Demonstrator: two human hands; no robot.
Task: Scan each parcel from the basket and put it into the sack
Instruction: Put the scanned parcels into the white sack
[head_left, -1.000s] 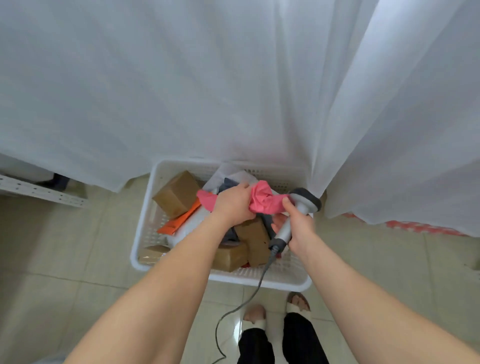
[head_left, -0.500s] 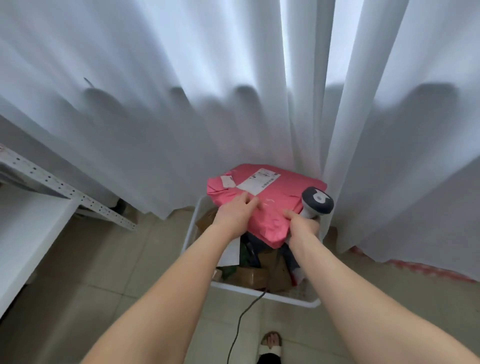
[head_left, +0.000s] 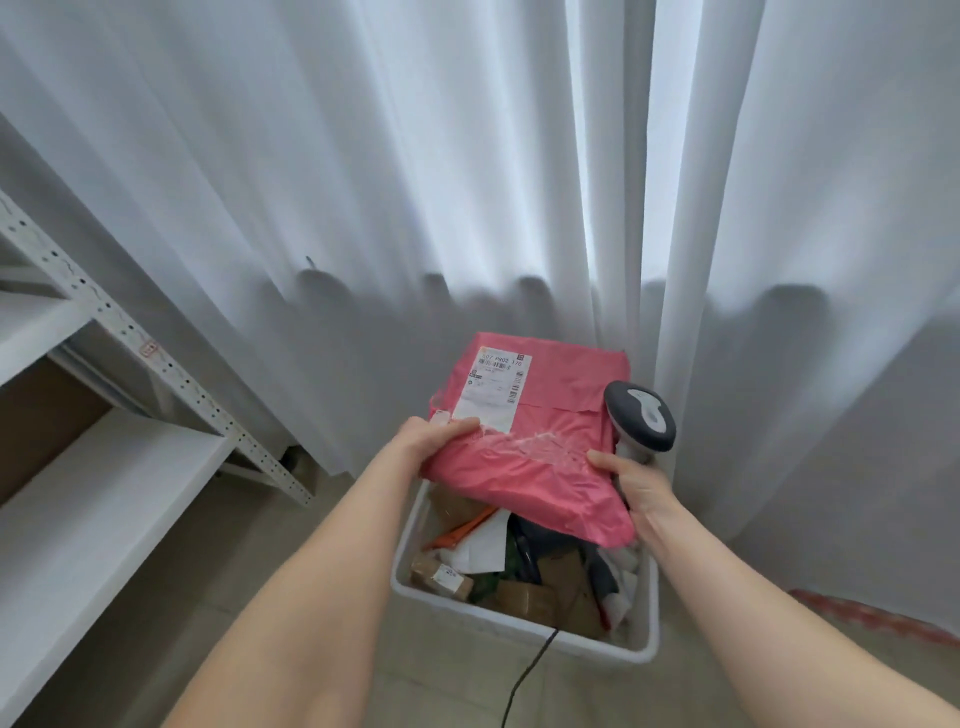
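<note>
A pink plastic parcel (head_left: 540, 457) with a white shipping label (head_left: 493, 389) facing up is held above the white basket (head_left: 524, 621). My left hand (head_left: 431, 441) grips its left edge, thumb on top near the label. My right hand (head_left: 636, 483) grips the handle of a grey and white barcode scanner (head_left: 641, 415), whose head stands beside the parcel's right edge, and its thumb presses the parcel's right side. The basket on the floor holds several brown boxes and bags. The sack is not in view.
White curtains (head_left: 467, 182) hang close behind the basket. A white metal shelf rack (head_left: 119, 441) stands at the left. The scanner's black cable (head_left: 524, 675) trails down to the tiled floor. Something red (head_left: 872, 618) lies on the floor at the right.
The pink parcel has been lifted out of the basket and unfolded flat, label up. My view has tilted up and both hands have risen with the parcel and scanner.
</note>
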